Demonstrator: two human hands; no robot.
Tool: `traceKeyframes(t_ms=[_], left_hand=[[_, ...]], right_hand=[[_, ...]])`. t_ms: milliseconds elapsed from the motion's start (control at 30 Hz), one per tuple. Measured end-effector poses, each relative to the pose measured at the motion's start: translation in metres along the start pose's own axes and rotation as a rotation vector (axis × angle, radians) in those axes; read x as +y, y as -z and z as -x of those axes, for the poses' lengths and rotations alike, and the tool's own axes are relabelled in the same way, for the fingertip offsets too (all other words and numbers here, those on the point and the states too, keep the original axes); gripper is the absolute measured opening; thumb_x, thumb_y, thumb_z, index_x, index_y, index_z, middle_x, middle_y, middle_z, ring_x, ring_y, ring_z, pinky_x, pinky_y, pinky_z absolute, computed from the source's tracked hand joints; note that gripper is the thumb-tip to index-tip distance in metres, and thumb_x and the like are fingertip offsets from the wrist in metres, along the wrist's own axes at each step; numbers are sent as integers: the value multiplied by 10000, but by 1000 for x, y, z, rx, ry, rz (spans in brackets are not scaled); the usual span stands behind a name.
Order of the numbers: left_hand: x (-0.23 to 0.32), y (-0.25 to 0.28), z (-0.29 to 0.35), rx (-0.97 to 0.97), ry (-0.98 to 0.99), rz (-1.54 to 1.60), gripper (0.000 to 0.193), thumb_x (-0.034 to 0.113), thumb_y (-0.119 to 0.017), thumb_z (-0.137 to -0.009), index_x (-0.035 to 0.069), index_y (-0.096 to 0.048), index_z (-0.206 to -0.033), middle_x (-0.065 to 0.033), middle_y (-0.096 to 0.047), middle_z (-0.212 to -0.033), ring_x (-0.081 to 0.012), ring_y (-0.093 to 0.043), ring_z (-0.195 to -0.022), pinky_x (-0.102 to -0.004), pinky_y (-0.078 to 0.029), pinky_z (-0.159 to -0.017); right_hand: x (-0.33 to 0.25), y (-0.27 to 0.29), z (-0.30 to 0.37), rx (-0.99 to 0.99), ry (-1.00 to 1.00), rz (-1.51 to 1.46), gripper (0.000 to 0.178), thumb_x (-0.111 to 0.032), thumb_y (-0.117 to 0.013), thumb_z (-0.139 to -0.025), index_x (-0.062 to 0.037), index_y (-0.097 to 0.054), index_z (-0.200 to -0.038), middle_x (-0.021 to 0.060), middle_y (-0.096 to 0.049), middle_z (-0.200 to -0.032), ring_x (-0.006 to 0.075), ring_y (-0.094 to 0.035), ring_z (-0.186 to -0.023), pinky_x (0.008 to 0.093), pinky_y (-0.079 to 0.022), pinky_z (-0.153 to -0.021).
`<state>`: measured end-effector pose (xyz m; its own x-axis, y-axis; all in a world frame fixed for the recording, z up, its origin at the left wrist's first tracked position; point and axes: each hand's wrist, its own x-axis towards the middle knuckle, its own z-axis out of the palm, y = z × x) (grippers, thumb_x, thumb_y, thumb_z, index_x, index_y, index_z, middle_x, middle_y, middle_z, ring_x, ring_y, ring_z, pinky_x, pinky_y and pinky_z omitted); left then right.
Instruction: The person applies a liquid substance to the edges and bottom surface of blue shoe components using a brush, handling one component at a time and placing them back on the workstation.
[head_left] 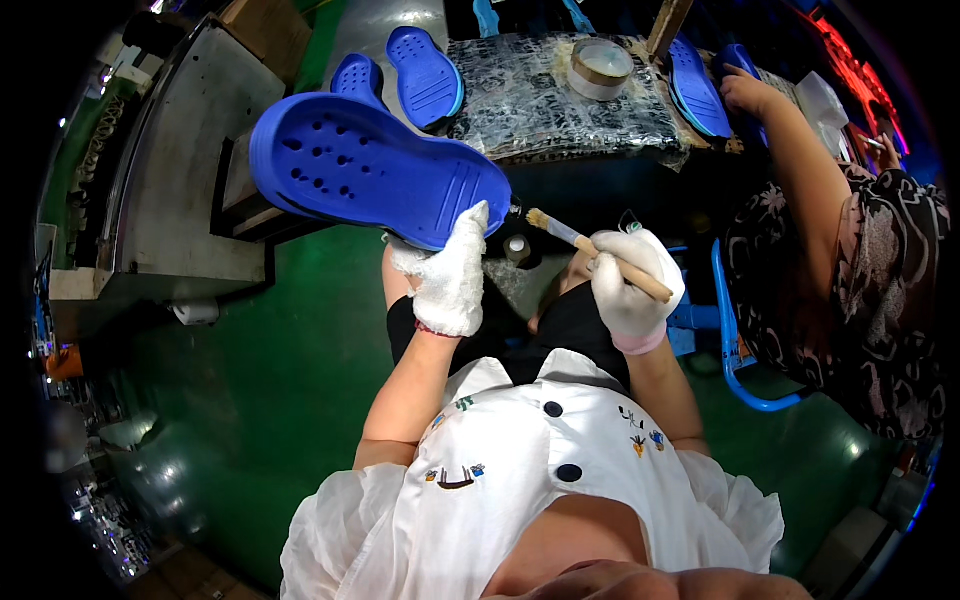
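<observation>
A blue shoe sole (pixel 370 165) with a cluster of holes at its wide end is held up in front of me. My left hand (pixel 450 275), in a white glove, grips its narrow end, the thumb lying on the upper face. In my right hand (pixel 637 280), also gloved in white, is a brush (pixel 575 240) with a wooden handle. Its pale bristles point up and left, a short gap from the sole's narrow end. The sole's underside is hidden.
Two blue soles (pixel 424 75) (pixel 357 80) lie beyond mine. A plastic-covered bench (pixel 550 110) carries a tape-wrapped round tub (pixel 600 68) and another sole (pixel 697 88). At right, a co-worker's hand (pixel 750 95) touches a blue sole. A metal cabinet (pixel 190 150) stands left; a blue chair frame (pixel 730 330), right.
</observation>
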<state>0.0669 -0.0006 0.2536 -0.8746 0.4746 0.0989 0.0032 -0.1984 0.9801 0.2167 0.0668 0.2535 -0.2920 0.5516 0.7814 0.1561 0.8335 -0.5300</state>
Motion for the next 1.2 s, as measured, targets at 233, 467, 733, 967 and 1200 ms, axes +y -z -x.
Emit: traceKeyframes(t_ms=[233,467,733,967,1200], left_hand=[[38,-22,-23,-385,245,-79,361,19,-686,-738,42,-531,-1063,-45,-619,-855,-105,-582,-655,-223,-479,-551],[11,-125,-2,-979,615,-238,300,116,-679,-740,9,-564,-995,-55,-614,-726,-78,-499,-445,-186,-345,-333],[-36,-256,-39,-963,536,85,159,172,-624,-819,23,-602,-871,-38,-607,-759,-89,-548,-544,-194,-442,-436],[-53,-152,-52,-698,-695,-413,247,105,-677,-768,22,-590,-984,-109,-589,-909,-202,-608,-807,-317,-506,-677],[-38,-10,-111,-354,-531,-1133,406,195,-617,-799,21,-539,-1157,-220,-481,-1231,-352,-461,-1141,-398,-379,-969]], right_hand=[[80,-12,83,70,-649,-276,78,-20,-579,-808,8,-625,-864,89,-628,-748,142,-588,-625,260,-471,-587],[115,-30,140,-339,-690,89,175,-252,-600,-789,-88,-656,-807,161,-631,-756,340,-616,-702,409,-485,-617],[104,-35,130,-358,-860,-89,227,-267,-550,-827,-65,-652,-847,171,-636,-773,335,-622,-774,398,-483,-695],[125,-42,144,-395,-881,-9,260,-300,-540,-828,-71,-663,-834,162,-644,-740,314,-640,-731,391,-495,-667],[125,-44,137,-421,-932,-128,241,-261,-550,-843,-41,-646,-860,93,-637,-651,188,-641,-599,307,-496,-561]])
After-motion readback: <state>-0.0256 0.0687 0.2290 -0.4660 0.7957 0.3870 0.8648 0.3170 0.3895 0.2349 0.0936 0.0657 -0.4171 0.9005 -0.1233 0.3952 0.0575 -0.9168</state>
